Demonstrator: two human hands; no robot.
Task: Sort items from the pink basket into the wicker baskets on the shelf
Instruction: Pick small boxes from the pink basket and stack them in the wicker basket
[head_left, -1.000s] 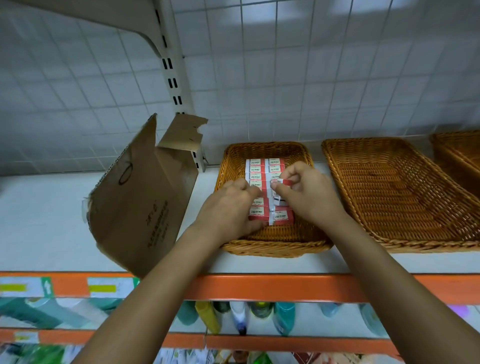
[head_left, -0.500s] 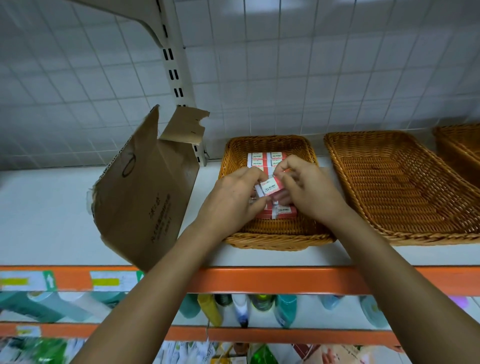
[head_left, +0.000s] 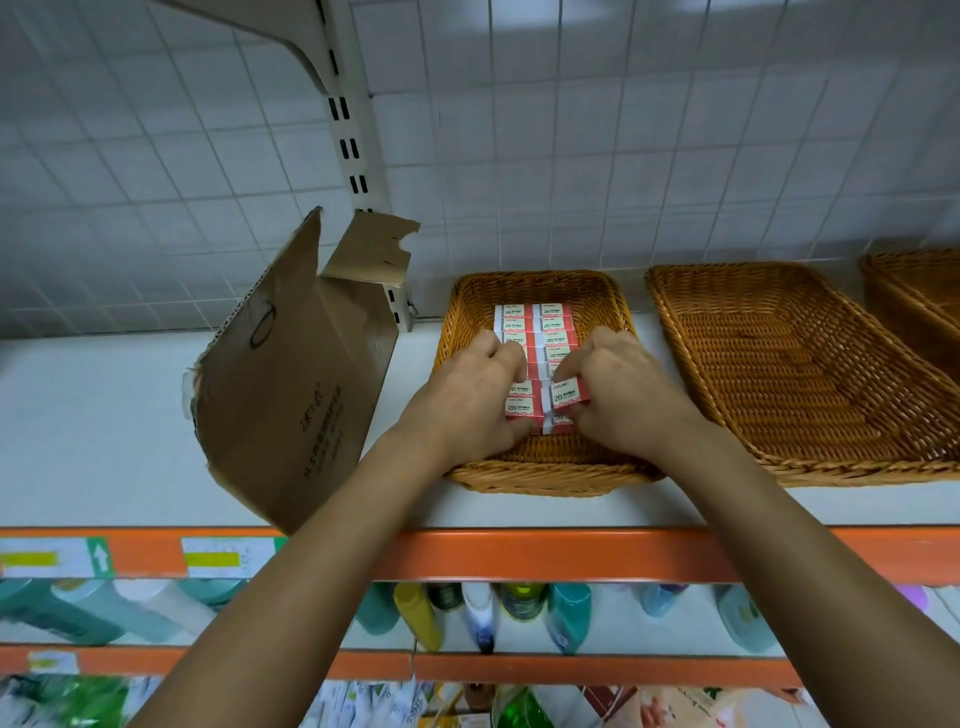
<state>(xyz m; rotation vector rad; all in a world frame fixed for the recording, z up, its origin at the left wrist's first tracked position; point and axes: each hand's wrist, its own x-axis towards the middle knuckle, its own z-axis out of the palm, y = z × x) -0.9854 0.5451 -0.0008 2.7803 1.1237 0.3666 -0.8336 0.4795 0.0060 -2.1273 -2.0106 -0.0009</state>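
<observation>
A small wicker basket (head_left: 545, 475) on the white shelf holds two columns of red-and-white boxes (head_left: 556, 325) marked 2B. Both hands are inside it, over the near end of the columns. My right hand (head_left: 628, 400) pinches one red-and-white box (head_left: 567, 395) between fingers and thumb, level with the right column. My left hand (head_left: 462, 405) curls its fingers and thumb round the near boxes (head_left: 519, 402) of the left column. The pink basket is out of view.
An empty wide wicker basket (head_left: 779, 364) stands to the right, a third one (head_left: 919, 291) at the frame edge. A torn cardboard piece (head_left: 291, 384) leans on the left by the slotted upright (head_left: 353, 130). Bottles (head_left: 483, 613) fill the shelf under the orange edge (head_left: 519, 553).
The box that both hands held raised and tilted has come down level with the right column. My left hand has let go of it and shifted onto the left column.
</observation>
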